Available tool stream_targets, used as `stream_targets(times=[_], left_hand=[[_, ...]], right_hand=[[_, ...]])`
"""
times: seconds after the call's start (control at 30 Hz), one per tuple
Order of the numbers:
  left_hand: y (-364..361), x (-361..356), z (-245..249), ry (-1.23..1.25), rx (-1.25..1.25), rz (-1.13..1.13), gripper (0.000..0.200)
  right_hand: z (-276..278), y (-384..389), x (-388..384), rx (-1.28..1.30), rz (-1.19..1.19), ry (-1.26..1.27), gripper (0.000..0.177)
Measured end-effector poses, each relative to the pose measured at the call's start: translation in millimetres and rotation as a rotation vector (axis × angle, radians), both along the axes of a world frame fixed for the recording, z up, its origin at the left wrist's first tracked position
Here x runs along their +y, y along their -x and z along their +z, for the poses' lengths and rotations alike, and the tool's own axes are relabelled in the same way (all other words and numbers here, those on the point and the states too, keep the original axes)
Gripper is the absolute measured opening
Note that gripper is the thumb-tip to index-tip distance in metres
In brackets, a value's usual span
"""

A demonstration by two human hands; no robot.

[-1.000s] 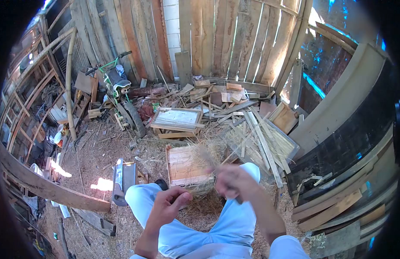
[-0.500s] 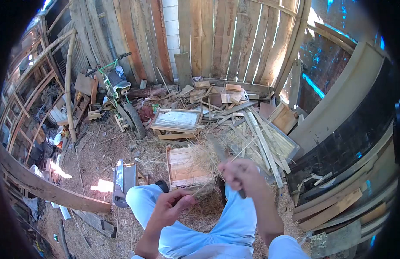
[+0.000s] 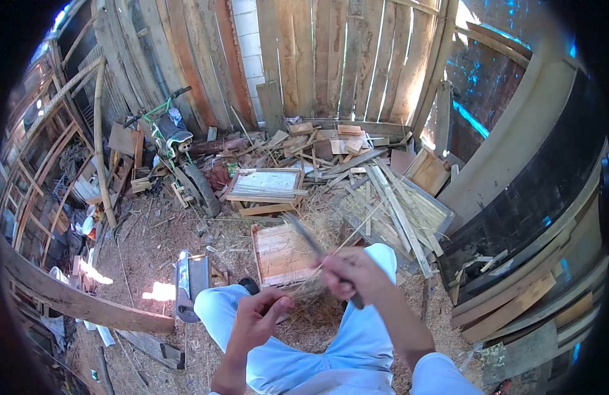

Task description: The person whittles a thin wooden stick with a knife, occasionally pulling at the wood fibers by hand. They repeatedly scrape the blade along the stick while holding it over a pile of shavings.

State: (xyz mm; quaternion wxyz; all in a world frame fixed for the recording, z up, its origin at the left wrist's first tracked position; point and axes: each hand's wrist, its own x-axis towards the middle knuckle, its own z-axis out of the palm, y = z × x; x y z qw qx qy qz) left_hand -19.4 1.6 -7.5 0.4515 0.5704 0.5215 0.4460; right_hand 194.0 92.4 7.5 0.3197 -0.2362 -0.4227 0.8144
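Closely, the fingers (image 3: 338, 264) of the right hand (image 3: 349, 275) are wrapped shut around the handle of a knife (image 3: 307, 238), with the blade pointing up and left. A thin sliver (image 3: 360, 227) of straw-coloured wood crosses it above the knees. The sliver looks light, springy and easy to snap, so it is better held near the blade. The left hand (image 3: 257, 319) is pinched closed (I cannot tell on what). Behind stands a wooden crate (image 3: 278, 253). Compared with half a second ago, the right hand sits lower and the blade leans more to the left.
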Motion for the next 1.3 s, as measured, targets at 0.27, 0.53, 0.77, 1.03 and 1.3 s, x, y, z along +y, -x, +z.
stream_targets(times=[0.27,0.53,0.77,1.03,1.3], left_hand=[[18.2,-12.1,-13.9,0.0,-0.01,0.016,0.011],[23.4,-6.8,-9.2,-0.004,0.175,-0.024,0.011],[-16.3,13.0,10.8,-0.265,0.261,0.109,0.009],[-14.2,1.4,18.3,-0.337,0.357,0.161,0.006],[-23.0,3.0,15.9,-0.46,0.352,0.255,0.008]], right_hand=[[18.8,-49.2,19.7,-0.027,-0.173,-0.107,0.035],[21.3,-51.5,25.1,0.037,-0.246,-0.045,0.034],[17.5,-1.6,-0.1,-0.035,0.01,-0.129,0.032],[22.7,-24.3,9.7,-0.108,-0.135,-0.24,0.031],[13.1,-0.4,-10.5,-0.138,0.011,-0.207,0.033]])
